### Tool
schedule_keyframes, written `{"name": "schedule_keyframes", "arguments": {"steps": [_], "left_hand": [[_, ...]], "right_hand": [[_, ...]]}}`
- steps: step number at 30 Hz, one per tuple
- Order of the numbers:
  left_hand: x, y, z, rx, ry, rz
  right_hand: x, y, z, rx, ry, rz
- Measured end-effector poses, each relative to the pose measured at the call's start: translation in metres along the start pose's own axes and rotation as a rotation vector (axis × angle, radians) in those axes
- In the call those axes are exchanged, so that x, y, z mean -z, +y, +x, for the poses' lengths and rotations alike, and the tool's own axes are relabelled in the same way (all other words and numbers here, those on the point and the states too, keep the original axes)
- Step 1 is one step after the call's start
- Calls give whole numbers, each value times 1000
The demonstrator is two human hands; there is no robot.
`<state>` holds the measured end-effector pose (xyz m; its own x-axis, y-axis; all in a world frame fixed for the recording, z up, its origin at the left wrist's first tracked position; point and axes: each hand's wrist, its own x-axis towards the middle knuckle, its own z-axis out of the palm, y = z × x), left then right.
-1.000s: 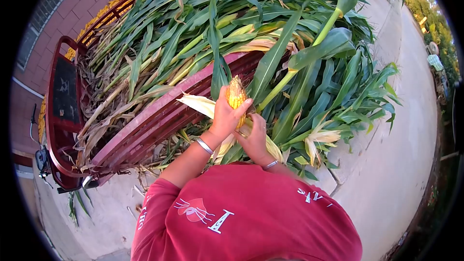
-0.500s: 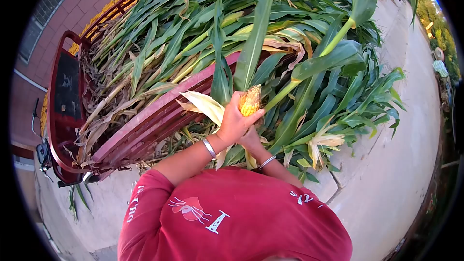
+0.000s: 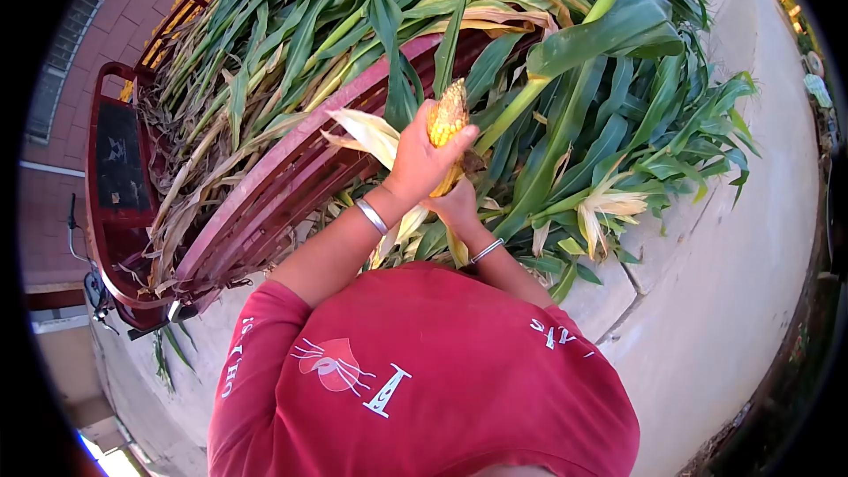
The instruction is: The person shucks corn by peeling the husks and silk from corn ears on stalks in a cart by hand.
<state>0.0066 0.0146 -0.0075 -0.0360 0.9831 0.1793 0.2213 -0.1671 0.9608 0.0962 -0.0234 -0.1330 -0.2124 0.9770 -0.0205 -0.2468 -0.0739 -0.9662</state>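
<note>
My left hand (image 3: 422,159) is wrapped round a yellow corn ear (image 3: 447,117), whose tip points up and shows brownish kernels. Lower down, my right hand (image 3: 457,205) is closed at the base of the ear, its fingers partly hidden behind it. Pale husk (image 3: 371,134) hangs peeled back to the left of the ear, with more below the hands. A thick green stalk (image 3: 517,113) with broad leaves rises to the upper right from beside the ear.
A red metal cart (image 3: 256,185) heaped with corn stalks (image 3: 300,44) stands ahead and left. More leafy stalks (image 3: 609,141) lie at the right, one with an opened pale husk (image 3: 605,208). Concrete ground (image 3: 724,283) and a brick wall (image 3: 79,141) flank them.
The corn ear and both hands have shifted slightly up and right in the view. My right hand has moved from the ear's side to its base, and the upright leaf beside it has swung.
</note>
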Motion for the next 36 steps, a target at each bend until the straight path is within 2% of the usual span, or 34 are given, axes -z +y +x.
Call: {"name": "schedule_keyframes", "arguments": {"steps": [1,2,4,5,6,8,9,12,15,16,18,21,24,26,27,28,30,32,33,36], "left_hand": [[1,-5,-1,8,20,-29],[4,-5,6,61,27,-56],[6,-29,19,56,6,-116],[7,-25,20,172,-17,-134],[10,-20,24,190,-13,-98],[14,-28,31,341,-71,-65],[15,-32,38,345,-77,-59],[17,-44,54,417,-117,6],[15,-43,64,536,-109,1],[18,-39,66,650,-158,-96],[27,-40,69,675,-161,-199],[30,-38,64,648,-105,-159],[26,-39,62,670,-124,-210],[18,-30,48,458,-181,-153],[19,-26,42,296,-248,76],[18,-16,32,256,-344,56],[-1,-8,6,146,-417,29],[-17,-4,-12,-50,-443,109],[-20,-5,-18,-71,-462,190],[-29,4,-30,-51,-573,233]], "right_hand": [[-5,-18,-7,-105,-34,-37],[-4,-9,-5,-115,-31,-33],[-4,22,0,32,106,-335],[-7,28,-4,100,172,-484],[-9,32,-7,89,174,-478],[-20,28,-16,14,199,-202],[-20,27,-15,82,218,-272],[-25,11,-17,94,238,-242],[-25,-4,-21,68,225,-256],[-26,-4,-23,89,215,-276],[-21,-2,-23,83,196,-272],[-25,6,-20,44,143,-223],[-13,30,-14,87,182,-338],[1,23,-18,42,179,-323],[10,16,-18,-45,184,-319],[17,10,-17,-129,192,-314],[30,15,-21,-124,218,-404],[37,6,-26,137,231,-484],[50,37,-25,96,196,-541],[60,15,-37,157,148,-547]]}}
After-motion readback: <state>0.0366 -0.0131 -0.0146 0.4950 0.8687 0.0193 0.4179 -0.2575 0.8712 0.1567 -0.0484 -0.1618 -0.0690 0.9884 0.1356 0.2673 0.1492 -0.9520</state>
